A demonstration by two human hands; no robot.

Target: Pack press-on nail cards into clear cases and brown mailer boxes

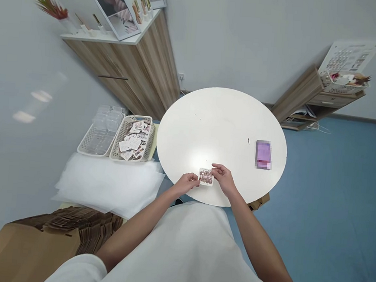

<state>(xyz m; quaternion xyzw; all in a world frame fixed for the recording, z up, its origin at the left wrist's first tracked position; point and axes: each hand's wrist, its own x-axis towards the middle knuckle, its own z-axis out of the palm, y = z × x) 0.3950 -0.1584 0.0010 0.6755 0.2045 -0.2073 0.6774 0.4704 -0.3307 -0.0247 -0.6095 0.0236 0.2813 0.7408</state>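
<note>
Head view, nail card: white press-on nail card [206, 177], two rows of glossy pinkish-brown nails facing up, held at the table's near edge.
Left hand: left hand [187, 183] pinches the card's left edge, thumb and fingers together on it.
Right hand: right hand [223, 177] at the card's upper right corner, fingertips touching; cannot tell whether they clamp it.
Table: white oval table [221, 126]; purple packet [264, 154], blurred, lies toward its right side, well apart from the hands.
Left of table: white lattice basket [150, 143] of loose nail cards [133, 141], beside clear plastic boxes [106, 121].
Nearer the person: translucent white sheets [106, 182], then stacked flat cardboard [40, 242].
</note>
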